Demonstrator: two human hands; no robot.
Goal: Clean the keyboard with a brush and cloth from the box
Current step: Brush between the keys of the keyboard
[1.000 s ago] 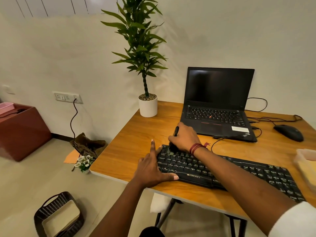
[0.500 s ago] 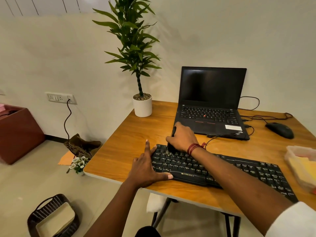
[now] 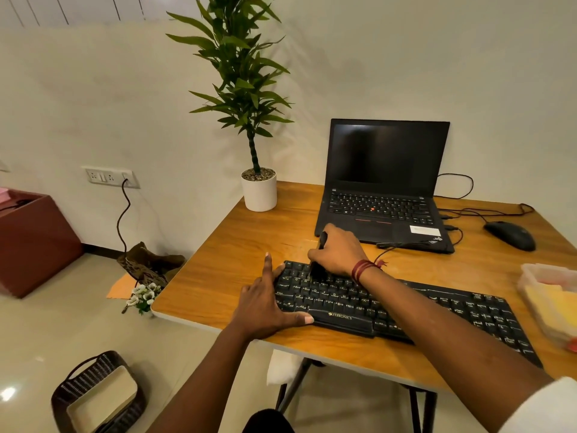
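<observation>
My right hand [image 3: 338, 253] is curled into a fist around the brush [image 3: 318, 267], its black handle poking out above my knuckles and the bristle end pressed down on the top key rows near the left end of the keyboard [image 3: 406, 310]. I hold it nearly upright, I think, so the bristles dig between the keys rather than skim over them.

My left hand [image 3: 265, 303] lies flat and spread at the keyboard's left end, fingers along the short side and thumb hooked along the front, bracing it so brushing doesn't push it across the table [image 3: 234, 267]. The keyboard runs along the table's near edge, slanting toward the right.

The box [image 3: 549, 304] sits at the right edge, just beside the keyboard's far end, with something yellow in it; whether that's the cloth I cannot tell. I judge the brushing is early: most keys to the right are not yet reached.
</observation>
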